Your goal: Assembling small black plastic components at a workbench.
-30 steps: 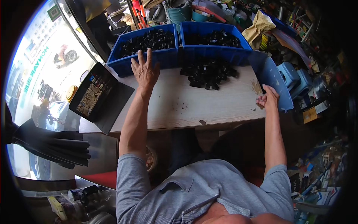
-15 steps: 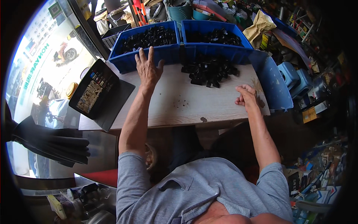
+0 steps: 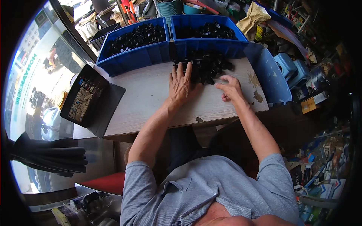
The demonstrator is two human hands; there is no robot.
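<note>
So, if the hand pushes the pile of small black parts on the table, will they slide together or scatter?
The pile of black parts looks loose and jumbled, so it would probably spread, not move as one. The pieces seem small, rigid and blocky, likely light and unlikely to roll. The left hand lies flat against its edge.

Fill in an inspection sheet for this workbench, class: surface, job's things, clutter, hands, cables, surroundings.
Surface: pale wooden tabletop, worn patches at the right edge.
Job's things: pile of small black parts on the table; two blue bins behind it, both holding more black parts.
Clutter: black tray at the left edge; empty blue bin tilted at the right.
Hands: left hand flat, fingers spread, touching the pile; right hand beside the pile, fingers curled, holding nothing visible.
Cables: nothing seen.
Surroundings: crowded shelves and boxes right; glass pane left.
</note>
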